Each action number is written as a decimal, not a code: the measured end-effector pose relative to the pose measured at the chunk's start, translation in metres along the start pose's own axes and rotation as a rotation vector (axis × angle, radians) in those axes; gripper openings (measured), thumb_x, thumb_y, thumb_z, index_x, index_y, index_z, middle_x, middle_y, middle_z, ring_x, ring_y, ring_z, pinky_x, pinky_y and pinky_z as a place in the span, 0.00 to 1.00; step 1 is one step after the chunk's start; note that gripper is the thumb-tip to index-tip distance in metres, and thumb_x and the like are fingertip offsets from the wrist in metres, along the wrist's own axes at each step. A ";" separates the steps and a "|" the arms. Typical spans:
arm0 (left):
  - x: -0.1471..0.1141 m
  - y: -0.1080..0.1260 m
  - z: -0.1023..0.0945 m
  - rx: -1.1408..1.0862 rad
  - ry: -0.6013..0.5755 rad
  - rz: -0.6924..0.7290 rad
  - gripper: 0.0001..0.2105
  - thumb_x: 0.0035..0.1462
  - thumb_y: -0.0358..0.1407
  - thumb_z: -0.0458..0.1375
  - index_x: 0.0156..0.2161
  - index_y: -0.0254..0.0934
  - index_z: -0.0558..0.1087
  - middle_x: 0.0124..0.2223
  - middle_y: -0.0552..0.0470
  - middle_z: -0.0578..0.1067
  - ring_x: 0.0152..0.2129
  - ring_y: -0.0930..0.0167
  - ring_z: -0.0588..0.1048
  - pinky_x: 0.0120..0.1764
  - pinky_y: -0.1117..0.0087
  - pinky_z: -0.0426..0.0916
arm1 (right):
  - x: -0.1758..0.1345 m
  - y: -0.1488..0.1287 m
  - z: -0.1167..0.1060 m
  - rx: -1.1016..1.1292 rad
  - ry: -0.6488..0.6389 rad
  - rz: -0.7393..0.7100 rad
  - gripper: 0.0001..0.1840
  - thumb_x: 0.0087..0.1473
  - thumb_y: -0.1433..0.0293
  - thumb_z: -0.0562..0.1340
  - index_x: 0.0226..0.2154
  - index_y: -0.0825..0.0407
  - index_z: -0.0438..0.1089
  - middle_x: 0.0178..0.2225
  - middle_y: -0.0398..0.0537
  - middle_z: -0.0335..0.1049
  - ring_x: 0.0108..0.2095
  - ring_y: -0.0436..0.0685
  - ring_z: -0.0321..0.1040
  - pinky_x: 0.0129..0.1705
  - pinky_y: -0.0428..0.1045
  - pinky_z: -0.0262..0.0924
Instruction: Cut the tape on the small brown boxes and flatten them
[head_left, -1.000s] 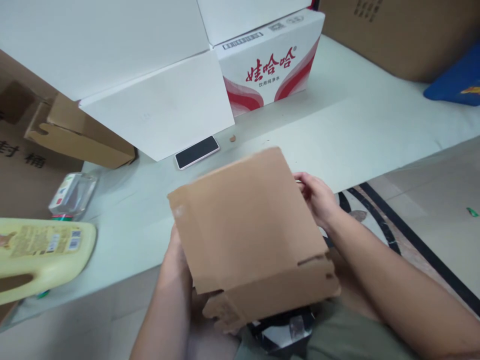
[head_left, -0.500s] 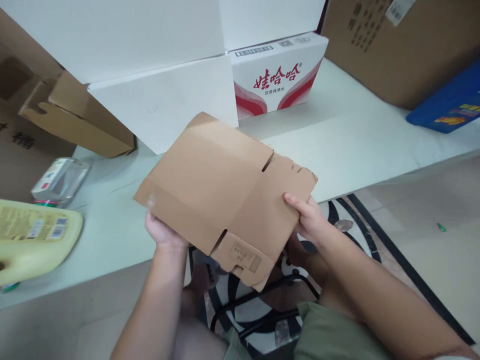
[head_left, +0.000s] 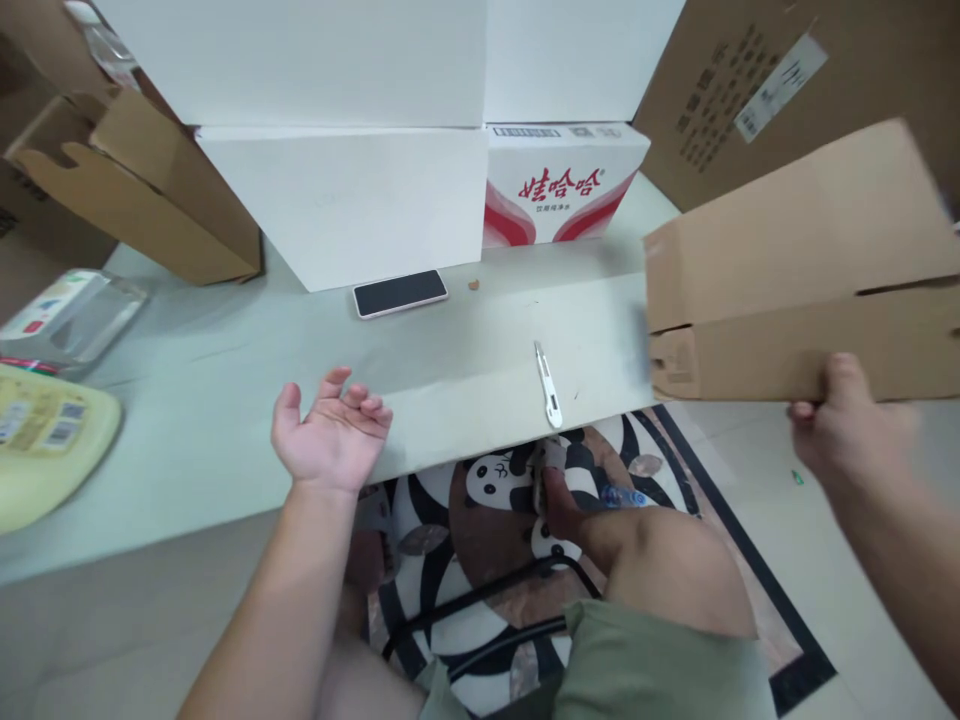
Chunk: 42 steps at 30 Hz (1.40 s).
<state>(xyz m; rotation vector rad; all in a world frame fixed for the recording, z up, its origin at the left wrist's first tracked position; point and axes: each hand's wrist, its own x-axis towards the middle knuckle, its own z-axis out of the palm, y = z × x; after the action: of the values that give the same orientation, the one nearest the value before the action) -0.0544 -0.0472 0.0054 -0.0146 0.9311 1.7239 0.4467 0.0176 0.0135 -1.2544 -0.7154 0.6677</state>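
Observation:
A brown cardboard piece [head_left: 780,250] with fold lines and slots hangs at the right, its near edge gripped by my right hand [head_left: 862,430], thumb on top. Palm up and fingers loosely curled apart, my left hand [head_left: 334,435] is over the table's front edge with nothing in it. On the table, a white utility knife [head_left: 548,385] lies near the front edge between my hands. A phone [head_left: 400,294] with a dark screen rests farther back, in front of a white box [head_left: 352,210].
A red-and-white carton [head_left: 566,190] stands at the back, with a large brown box [head_left: 720,120] to its right. At left are an open brown carton [head_left: 150,190], a clear bottle [head_left: 82,325] on its side and a yellow bottle [head_left: 56,445]. A chair's black bar [head_left: 487,590] is below.
My left hand has let go of the cardboard piece. My right hand has carried it to the right, uncovering the phone and the utility knife.

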 end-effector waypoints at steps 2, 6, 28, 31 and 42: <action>0.001 -0.001 0.001 -0.011 -0.011 -0.003 0.22 0.63 0.52 0.45 0.32 0.39 0.73 0.22 0.52 0.70 0.16 0.73 0.67 0.21 0.71 0.66 | 0.030 -0.016 0.012 -0.100 0.189 -0.189 0.14 0.48 0.72 0.72 0.30 0.41 0.67 0.36 0.34 0.76 0.22 0.47 0.65 0.09 0.42 0.47; 0.002 -0.005 0.003 -0.017 -0.051 -0.017 0.23 0.63 0.52 0.44 0.32 0.38 0.73 0.21 0.52 0.68 0.16 0.73 0.66 0.21 0.72 0.65 | 0.087 -0.030 0.067 -0.366 -0.208 -0.098 0.10 0.53 0.73 0.68 0.35 0.41 0.70 0.49 0.38 0.75 0.40 0.51 0.74 0.28 0.47 0.70; -0.014 0.027 -0.026 -0.194 -0.308 0.012 0.19 0.60 0.46 0.50 0.24 0.36 0.70 0.16 0.56 0.59 0.12 0.75 0.60 0.20 0.74 0.57 | -0.078 0.034 0.209 -1.044 -1.076 -0.217 0.19 0.54 0.60 0.59 0.47 0.48 0.67 0.54 0.62 0.75 0.57 0.72 0.73 0.58 0.69 0.67; -0.013 0.033 -0.031 -0.225 -0.394 0.025 0.21 0.60 0.43 0.50 0.17 0.38 0.59 0.15 0.60 0.46 0.11 0.78 0.50 0.18 0.74 0.50 | -0.121 0.042 0.273 -0.962 -1.228 -0.349 0.17 0.53 0.62 0.60 0.46 0.48 0.68 0.52 0.60 0.76 0.55 0.70 0.75 0.55 0.68 0.70; -0.015 0.067 -0.053 -0.396 -0.327 0.070 0.18 0.59 0.39 0.45 0.18 0.38 0.53 0.17 0.60 0.42 0.13 0.77 0.44 0.20 0.73 0.45 | -0.282 0.007 0.530 -0.714 -1.373 -0.941 0.28 0.52 0.74 0.59 0.57 0.51 0.64 0.62 0.59 0.66 0.51 0.64 0.75 0.59 0.63 0.66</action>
<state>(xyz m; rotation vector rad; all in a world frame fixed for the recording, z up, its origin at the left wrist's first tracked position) -0.1260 -0.0949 0.0141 0.0393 0.3475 1.8821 -0.1438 0.1142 0.0593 -0.7167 -2.6409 0.3804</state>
